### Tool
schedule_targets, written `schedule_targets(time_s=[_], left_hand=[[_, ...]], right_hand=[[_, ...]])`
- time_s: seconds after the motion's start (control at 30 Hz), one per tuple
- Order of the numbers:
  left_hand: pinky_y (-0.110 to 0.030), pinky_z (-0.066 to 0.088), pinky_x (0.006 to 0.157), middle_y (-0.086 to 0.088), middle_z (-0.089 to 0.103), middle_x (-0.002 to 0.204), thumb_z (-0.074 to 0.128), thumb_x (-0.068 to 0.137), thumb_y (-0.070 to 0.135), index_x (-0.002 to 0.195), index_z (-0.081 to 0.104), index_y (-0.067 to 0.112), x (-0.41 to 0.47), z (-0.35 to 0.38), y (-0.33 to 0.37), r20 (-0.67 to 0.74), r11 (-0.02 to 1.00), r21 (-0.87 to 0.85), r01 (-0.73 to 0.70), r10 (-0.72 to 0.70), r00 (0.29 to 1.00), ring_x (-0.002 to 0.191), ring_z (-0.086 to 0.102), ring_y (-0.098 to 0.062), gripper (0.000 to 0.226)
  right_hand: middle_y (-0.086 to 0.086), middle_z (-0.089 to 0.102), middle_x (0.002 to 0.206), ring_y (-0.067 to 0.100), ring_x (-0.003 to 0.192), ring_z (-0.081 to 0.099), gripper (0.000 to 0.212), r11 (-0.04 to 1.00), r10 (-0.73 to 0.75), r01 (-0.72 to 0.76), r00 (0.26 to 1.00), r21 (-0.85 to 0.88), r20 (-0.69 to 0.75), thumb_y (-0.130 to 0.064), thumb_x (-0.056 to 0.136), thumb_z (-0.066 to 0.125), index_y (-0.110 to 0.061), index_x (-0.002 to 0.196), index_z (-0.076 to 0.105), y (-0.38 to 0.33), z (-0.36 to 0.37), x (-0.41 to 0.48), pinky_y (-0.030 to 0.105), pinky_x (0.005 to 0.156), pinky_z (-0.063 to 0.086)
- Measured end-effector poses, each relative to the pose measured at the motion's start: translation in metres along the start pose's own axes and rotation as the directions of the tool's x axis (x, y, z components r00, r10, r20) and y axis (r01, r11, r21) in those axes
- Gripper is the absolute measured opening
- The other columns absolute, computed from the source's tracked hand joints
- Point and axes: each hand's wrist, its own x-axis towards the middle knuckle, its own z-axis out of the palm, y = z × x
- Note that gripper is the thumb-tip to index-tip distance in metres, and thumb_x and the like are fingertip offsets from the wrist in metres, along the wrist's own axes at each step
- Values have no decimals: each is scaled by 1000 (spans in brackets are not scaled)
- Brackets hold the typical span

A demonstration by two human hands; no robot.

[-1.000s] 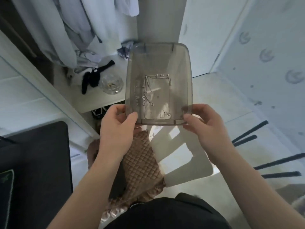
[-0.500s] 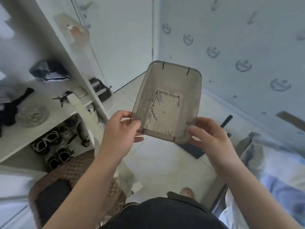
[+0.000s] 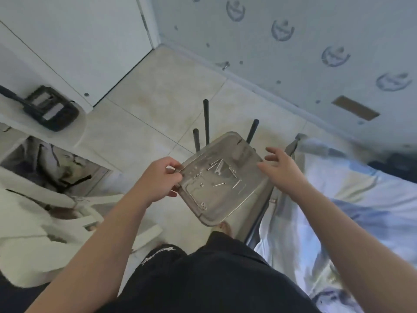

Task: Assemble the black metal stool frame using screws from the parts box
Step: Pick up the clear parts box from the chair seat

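A clear grey plastic parts box [image 3: 244,199] hangs tilted above the floor at the middle of the view. Loose screws [image 3: 218,184], washers and a small wrench lie on its bottom. My left hand [image 3: 158,180] grips the box's left rim, thumb on top. My right hand [image 3: 279,169] hovers at the box's right rim with fingers spread and straight, holding nothing. Three black metal stool legs [image 3: 206,123] lie on the tiled floor beyond the box, partly hidden behind it.
A bed with a blue-and-white cover [image 3: 352,199] fills the right side. White shelving [image 3: 56,141] with a black bag [image 3: 50,108] stands at left, a white garment [image 3: 33,222] below it. A patterned wall [image 3: 293,41] runs behind; my bare foot [image 3: 224,228] stands under the box.
The view has swung right, from the shelves to the floor and bed. The box has come lower and tilted. My right hand has let go of the box's rim and opened.
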Motion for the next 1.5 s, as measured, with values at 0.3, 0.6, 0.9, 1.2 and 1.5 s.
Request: schedule_targets(time_s=[0.3,0.6,0.9,1.2,1.5], left_hand=[[-33,60,70,8,74,83,67,81,17,95,71,34,58,26,-13,114,995,-48,87,-81,990,69,71,-12,22],[-28,53,68,2,68,94,61,96,14,103,65,24,94,71,-85,135,951,-135,279,-261,956,75,64,-10,13],[-24,45,54,0,60,87,53,89,-2,104,55,19,202,131,-215,4,939,152,308,-312,950,67,58,-16,26],[-30,43,68,-5,63,100,54,92,10,100,63,12,375,218,-384,120,814,552,182,-293,949,87,59,-24,13],[-41,52,88,-6,64,107,50,98,13,114,59,13,468,263,-464,134,810,581,81,-193,972,98,61,-28,19]], right_hand=[[4,73,71,34,78,69,8,976,206,-198,975,-94,81,-10,84,68,-15,80,73,63,20,21,41,74,57],[21,62,79,21,54,64,19,817,524,-529,847,228,88,-1,84,76,4,91,60,124,88,17,31,51,56],[16,57,88,26,75,57,13,660,692,-708,703,251,165,6,89,56,-6,94,60,228,202,88,40,65,57],[26,70,107,41,97,71,22,695,706,-711,703,103,87,9,88,52,-8,87,66,407,313,238,57,82,60],[11,59,83,27,82,59,24,700,690,-688,721,192,65,10,95,53,-12,104,59,485,371,331,32,57,54]])
